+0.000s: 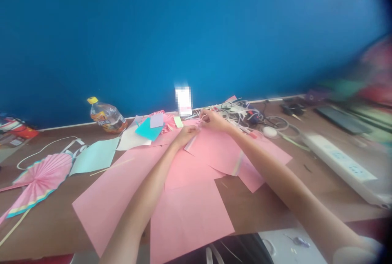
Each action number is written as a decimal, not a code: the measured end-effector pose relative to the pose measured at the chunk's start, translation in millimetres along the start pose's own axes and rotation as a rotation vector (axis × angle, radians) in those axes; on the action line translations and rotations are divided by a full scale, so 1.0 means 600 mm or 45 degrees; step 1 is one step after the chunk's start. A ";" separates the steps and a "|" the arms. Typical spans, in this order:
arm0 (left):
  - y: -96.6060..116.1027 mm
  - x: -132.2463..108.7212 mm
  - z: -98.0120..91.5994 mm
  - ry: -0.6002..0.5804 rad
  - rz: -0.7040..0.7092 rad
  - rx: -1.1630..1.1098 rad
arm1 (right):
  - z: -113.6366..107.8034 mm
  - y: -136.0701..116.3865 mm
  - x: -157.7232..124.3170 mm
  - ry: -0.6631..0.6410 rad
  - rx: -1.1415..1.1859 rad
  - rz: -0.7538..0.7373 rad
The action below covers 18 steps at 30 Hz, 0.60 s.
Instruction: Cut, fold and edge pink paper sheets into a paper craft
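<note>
Both hands meet above several pink paper sheets [190, 211] on a brown table. My left hand [187, 135] is closed at the top end of a narrow pale strip [192, 143], which slants down to the left. Close by on the right, my right hand [211, 119] is raised a little higher, its fingers bent together near the same end of the strip; what lies between its fingertips is too small to make out. A small yellow-green paper piece [178, 122] lies just behind my left hand.
A pink folded paper fan [43, 178], a light blue sheet [95, 155] and a tilted bottle [108, 117] are at the left. Tangled cables and strips [241, 112] lie behind my right hand. A white power strip [339, 166] is at the right, before a blue wall [196, 31].
</note>
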State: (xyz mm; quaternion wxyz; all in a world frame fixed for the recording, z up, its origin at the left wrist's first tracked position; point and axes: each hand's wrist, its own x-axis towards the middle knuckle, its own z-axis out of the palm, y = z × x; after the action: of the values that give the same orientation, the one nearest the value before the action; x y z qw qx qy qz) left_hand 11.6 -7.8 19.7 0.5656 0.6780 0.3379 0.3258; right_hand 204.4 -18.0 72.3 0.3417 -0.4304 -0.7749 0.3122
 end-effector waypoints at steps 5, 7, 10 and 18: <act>0.003 0.000 0.000 0.017 0.047 0.083 | 0.013 0.011 0.005 0.043 -0.018 0.019; 0.004 0.001 0.000 0.022 0.065 0.099 | 0.019 0.016 0.007 0.049 -0.001 0.009; 0.004 0.005 0.000 0.074 0.084 0.129 | 0.020 0.018 0.009 0.061 0.014 -0.007; 0.009 0.004 -0.002 0.188 0.128 0.187 | 0.012 0.020 0.013 0.058 -0.114 -0.132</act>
State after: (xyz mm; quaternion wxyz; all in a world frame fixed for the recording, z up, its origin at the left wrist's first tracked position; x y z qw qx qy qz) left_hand 12.4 -5.7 25.1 0.4708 0.7079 0.3673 0.3773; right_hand 200.8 -7.5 60.9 0.3554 -0.4117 -0.8013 0.2493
